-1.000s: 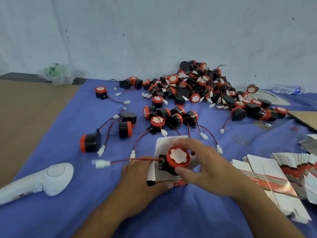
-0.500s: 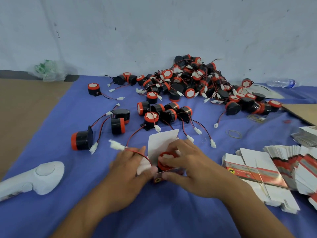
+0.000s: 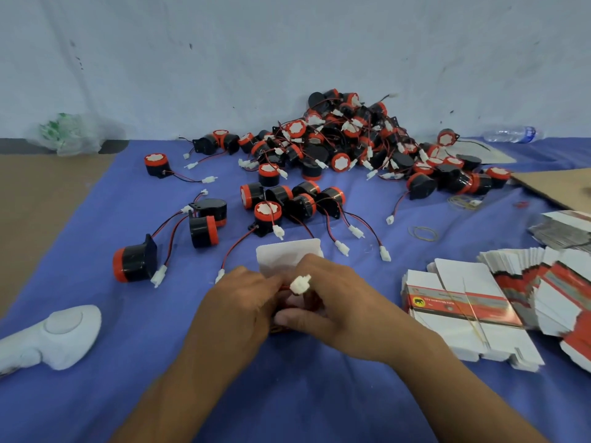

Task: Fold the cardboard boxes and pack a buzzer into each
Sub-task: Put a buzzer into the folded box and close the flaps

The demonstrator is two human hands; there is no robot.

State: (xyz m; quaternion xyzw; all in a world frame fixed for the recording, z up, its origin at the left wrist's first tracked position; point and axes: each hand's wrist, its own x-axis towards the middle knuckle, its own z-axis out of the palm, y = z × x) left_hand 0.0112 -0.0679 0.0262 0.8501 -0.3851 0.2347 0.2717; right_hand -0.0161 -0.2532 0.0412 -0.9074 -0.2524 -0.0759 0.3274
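Note:
A small cardboard box (image 3: 287, 257) stands on the blue cloth with its white top flap up; both hands hide its body. My left hand (image 3: 236, 311) grips the box from the left. My right hand (image 3: 335, 302) holds it from the right, thumb across the front. A white wire connector (image 3: 300, 284) sticks up between the fingers of both hands. The buzzer itself is hidden inside the box or under my fingers. A pile of black-and-red buzzers (image 3: 351, 142) lies at the back. Flat box blanks (image 3: 460, 311) are stacked at the right.
Loose buzzers (image 3: 136, 262) with red-black wires lie scattered left and ahead of the box. A white handheld device (image 3: 54, 335) sits at the lower left. Rubber bands (image 3: 422, 233), a water bottle (image 3: 511, 134), a plastic bag (image 3: 70, 135) and brown cardboard (image 3: 556, 183) are around the edges.
The buzzer, held above the box a second ago, has gone down into it. Its wire has been drawn in; the white connector now sits between my fingers above the box.

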